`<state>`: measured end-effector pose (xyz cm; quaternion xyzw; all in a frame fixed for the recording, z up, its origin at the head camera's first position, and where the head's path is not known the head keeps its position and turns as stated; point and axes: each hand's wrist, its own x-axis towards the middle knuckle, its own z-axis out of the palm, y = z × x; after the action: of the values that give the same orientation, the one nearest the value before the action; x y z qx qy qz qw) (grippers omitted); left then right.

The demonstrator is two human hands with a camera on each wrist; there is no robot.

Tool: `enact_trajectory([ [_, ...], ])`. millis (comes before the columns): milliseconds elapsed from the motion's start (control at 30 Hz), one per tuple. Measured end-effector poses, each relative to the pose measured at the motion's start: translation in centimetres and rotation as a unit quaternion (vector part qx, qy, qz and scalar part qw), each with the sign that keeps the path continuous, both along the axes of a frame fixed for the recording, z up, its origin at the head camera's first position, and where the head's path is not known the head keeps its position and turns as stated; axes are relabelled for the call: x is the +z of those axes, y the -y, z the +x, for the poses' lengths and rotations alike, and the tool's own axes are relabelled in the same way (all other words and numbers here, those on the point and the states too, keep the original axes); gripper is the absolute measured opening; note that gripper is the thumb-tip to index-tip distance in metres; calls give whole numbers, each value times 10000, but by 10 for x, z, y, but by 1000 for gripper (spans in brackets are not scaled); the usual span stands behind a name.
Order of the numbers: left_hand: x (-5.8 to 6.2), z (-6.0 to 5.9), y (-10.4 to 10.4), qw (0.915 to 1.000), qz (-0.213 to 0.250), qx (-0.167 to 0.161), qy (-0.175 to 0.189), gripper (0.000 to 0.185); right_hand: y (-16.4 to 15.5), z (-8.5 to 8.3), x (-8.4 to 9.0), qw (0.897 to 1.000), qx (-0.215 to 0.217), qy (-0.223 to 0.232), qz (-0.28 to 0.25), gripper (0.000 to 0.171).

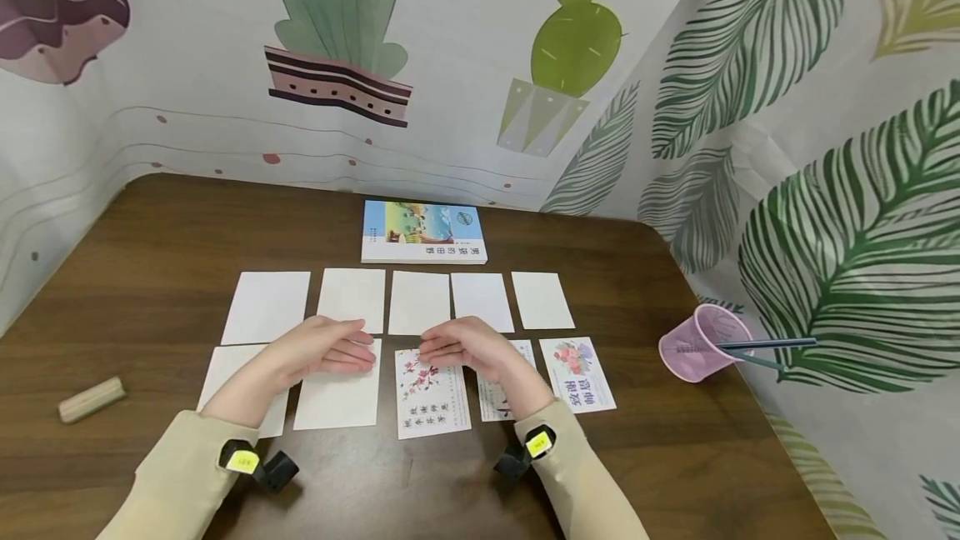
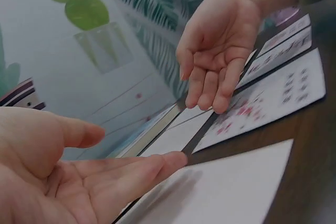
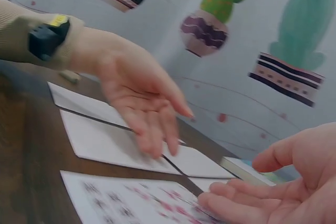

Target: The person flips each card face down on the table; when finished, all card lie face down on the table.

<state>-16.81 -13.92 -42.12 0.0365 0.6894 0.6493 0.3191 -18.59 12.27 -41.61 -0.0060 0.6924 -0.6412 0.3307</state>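
Cards (image 1: 435,407) — flat on table (image 1: 675,465), some beneath both hands (image 1: 315,350) (image 1: 478,348).

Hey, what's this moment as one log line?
left hand: empty, above blank card | right hand: empty, near blossom card | book: lying flat

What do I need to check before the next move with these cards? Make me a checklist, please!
1. Left grip empty: ok, nothing in it.
2. Right grip empty: ok, nothing in it.
3. Middle front card flat, picture up: ok.
4. Card just right of it fully in sight: not ok, the right arm covers part in the head view.
5. Undersides of the blank cards: cannot tell, hidden.
6. Cup away from the cards: ok, off to the right.
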Motion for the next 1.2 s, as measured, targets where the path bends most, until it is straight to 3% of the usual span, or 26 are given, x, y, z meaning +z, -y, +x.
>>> enact_trajectory([
  [200,-2,4,-15,9994,246,86,214,58,-40,-4,0,9998,-110,-19,133,42],
  [400,-2,7,-21,9994,268,105,184,58,-60,-2,-1,9994,-301,2,186,44],
  [867,6,14,-30,9996,258,107,96,56,-55,5,-3,9988,-475,8,-96,45],
  [1200,6,13,-29,9994,285,181,8,56,-50,5,-3,9974,-712,-3,-72,41],
])
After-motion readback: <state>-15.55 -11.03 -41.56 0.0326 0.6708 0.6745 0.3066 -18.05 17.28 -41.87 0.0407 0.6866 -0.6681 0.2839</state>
